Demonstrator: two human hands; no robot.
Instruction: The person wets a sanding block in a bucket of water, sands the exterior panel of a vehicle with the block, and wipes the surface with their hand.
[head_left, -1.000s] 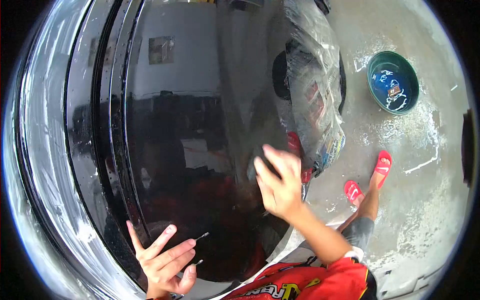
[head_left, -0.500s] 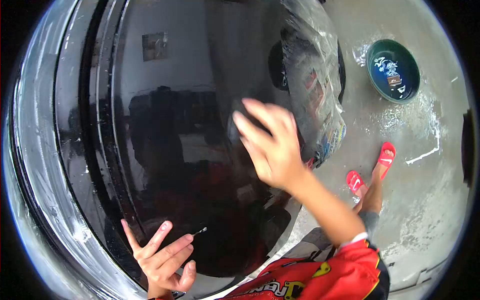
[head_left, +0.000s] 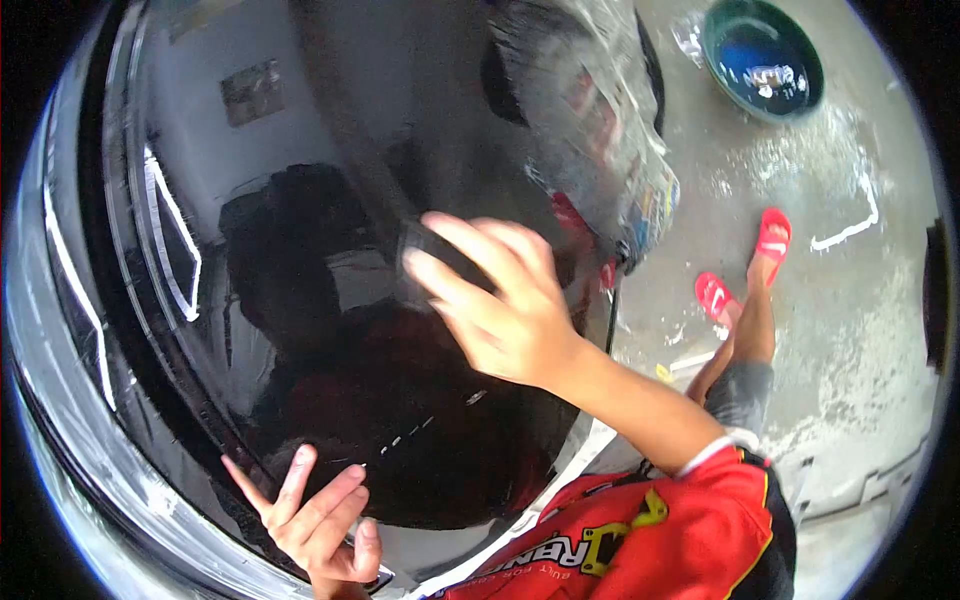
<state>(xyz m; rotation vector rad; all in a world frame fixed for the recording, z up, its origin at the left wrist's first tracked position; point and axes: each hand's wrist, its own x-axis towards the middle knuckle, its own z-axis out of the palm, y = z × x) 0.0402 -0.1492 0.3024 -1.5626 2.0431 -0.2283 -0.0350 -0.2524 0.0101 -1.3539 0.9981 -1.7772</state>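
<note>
A glossy black car panel (head_left: 430, 480) fills the middle of the head view, with dark reflections across it. My right hand (head_left: 500, 305) is over the panel, fingers bent down on a dark flat pad (head_left: 412, 262). Only the pad's left edge shows; the fingers hide the rest, and motion blurs it. My left hand (head_left: 315, 525) lies at the panel's near edge at lower left, fingers spread and holding nothing.
Clear plastic sheeting with printed paper (head_left: 610, 140) covers the panel's right end. A green basin (head_left: 712, 65) of water stands on the wet concrete floor (head_left: 850, 300). My feet in red slides (head_left: 773, 235) are at the right.
My right hand has moved left across the panel with the pad. My left hand stays spread near the edge. The view has shifted, so the basin appears higher.
</note>
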